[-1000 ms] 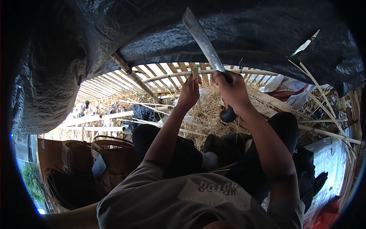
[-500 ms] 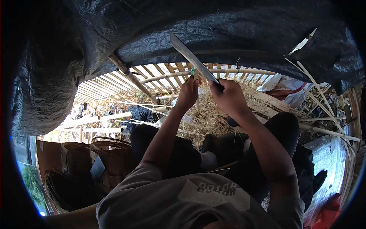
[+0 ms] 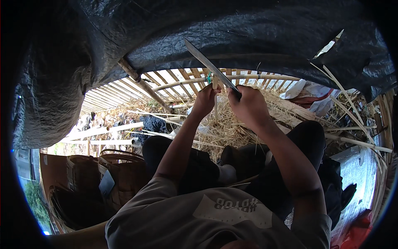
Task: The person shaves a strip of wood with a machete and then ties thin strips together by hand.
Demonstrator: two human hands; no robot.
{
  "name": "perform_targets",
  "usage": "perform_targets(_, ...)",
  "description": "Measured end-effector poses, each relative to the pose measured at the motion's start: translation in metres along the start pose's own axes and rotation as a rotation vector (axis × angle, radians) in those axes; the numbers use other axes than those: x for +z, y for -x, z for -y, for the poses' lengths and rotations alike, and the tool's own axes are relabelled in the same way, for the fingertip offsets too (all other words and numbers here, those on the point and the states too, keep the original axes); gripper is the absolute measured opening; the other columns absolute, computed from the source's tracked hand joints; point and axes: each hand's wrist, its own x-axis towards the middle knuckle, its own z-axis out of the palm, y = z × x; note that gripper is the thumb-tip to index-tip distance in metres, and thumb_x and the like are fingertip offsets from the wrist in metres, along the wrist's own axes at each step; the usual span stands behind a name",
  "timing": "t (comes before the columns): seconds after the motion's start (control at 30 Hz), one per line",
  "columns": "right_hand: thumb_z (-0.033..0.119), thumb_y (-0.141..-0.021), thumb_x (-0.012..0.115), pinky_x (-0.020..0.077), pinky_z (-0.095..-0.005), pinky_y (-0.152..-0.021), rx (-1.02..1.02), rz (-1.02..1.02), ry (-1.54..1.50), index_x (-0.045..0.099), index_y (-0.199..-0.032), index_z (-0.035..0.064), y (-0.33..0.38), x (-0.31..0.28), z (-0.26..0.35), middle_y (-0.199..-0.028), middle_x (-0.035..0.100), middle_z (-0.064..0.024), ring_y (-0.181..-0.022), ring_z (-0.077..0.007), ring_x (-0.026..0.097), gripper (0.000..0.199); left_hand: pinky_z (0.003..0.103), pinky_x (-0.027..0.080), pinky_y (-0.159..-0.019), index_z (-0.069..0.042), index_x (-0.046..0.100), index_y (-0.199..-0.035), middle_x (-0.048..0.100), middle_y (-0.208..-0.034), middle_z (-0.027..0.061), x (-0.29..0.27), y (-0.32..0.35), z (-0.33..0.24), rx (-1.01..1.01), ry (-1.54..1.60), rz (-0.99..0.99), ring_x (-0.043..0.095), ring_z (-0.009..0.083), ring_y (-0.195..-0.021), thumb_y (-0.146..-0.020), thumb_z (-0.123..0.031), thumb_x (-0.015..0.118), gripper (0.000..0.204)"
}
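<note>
My right hand [image 3: 250,107] is closed round the dark handle of a long knife [image 3: 210,63]. Its broad grey blade slants up and to the left, in front of the slatted fence and the black sheet. My left hand [image 3: 205,101] pinches a narrow pale bamboo strip [image 3: 215,82], which stands upright and also shows below the fingers. The blade passes close to the strip's upper end; whether they touch I cannot tell. Beneath both hands lies a heap of straw-coloured shavings [image 3: 236,126], between my legs and the fence.
Black plastic sheeting [image 3: 257,45] hangs across the top, with a wooden post [image 3: 145,88] at its left. Woven baskets [image 3: 120,174] stand at the lower left. Bamboo poles [image 3: 103,130] lie at left. Loose strips [image 3: 346,97] and a white sack [image 3: 321,93] are at right.
The knife has shifted slightly down and to the left with my right hand. More of the bamboo strip's upper end shows above my left hand, which stays nearly in place.
</note>
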Motion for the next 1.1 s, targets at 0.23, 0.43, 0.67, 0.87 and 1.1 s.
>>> perform_targets(0.23, 0.030, -0.094, 0.055, 0.0542, -0.0450, -0.069, 0.036, 0.058, -0.017, 0.067, -0.088, 0.0001, -0.008, -0.010, 0.000, -0.075, 0.067, -0.0208, -0.071, -0.0364, 0.068, 0.033, 0.042, 0.052, -0.078, 0.002, 0.060, -0.099, 0.067, -0.092, 0.0214, 0.029, 0.007, 0.049, -0.006, -0.064, 0.034, 0.067, 0.0371, -0.091, -0.097, -0.005, 0.050, 0.012)
perform_targets(0.43, 0.027, -0.094, 0.059, 0.0474, -0.0384, -0.057, -0.055, -0.132, -0.224, 0.066, -0.087, -0.0008, -0.012, -0.026, 0.023, -0.065, 0.062, -0.0177, -0.057, -0.0277, 0.062, 0.030, 0.044, 0.051, -0.079, 0.004, 0.058, -0.098, 0.066, -0.091, 0.0238, 0.034, 0.004, 0.047, -0.134, -0.066, 0.065, 0.066, 0.0400, -0.091, -0.096, -0.004, 0.049, 0.012)
perform_targets(0.67, 0.031, -0.091, 0.060, 0.0545, -0.0489, -0.067, -0.030, -0.121, 0.059, 0.066, -0.084, 0.0016, -0.011, 0.014, -0.008, -0.069, 0.066, -0.0180, -0.070, -0.0387, 0.067, 0.030, 0.046, 0.051, -0.078, 0.005, 0.057, -0.099, 0.065, -0.094, 0.0260, 0.042, 0.007, 0.049, -0.064, -0.057, 0.014, 0.064, 0.0432, -0.093, -0.094, 0.000, 0.049, 0.011)
perform_targets(0.87, 0.030, -0.091, 0.061, 0.0541, -0.0463, -0.067, -0.022, -0.071, 0.004, 0.066, -0.087, 0.0021, -0.014, 0.010, 0.000, -0.072, 0.066, -0.0185, -0.071, -0.0377, 0.068, 0.029, 0.048, 0.051, -0.077, 0.003, 0.053, -0.105, 0.063, -0.094, 0.0267, 0.036, 0.007, 0.048, -0.114, -0.091, 0.033, 0.064, 0.0443, -0.092, -0.090, 0.004, 0.047, 0.016)
perform_targets(1.1, 0.032, -0.091, 0.062, 0.0523, -0.0453, -0.063, -0.044, -0.025, -0.010, 0.067, -0.089, 0.0030, -0.018, 0.002, 0.003, -0.071, 0.066, -0.0171, -0.069, -0.0374, 0.067, 0.030, 0.048, 0.050, -0.079, 0.004, 0.055, -0.104, 0.063, -0.094, 0.0268, 0.036, 0.008, 0.064, -0.126, -0.071, 0.035, 0.063, 0.0444, -0.094, -0.092, 0.000, 0.046, 0.015)
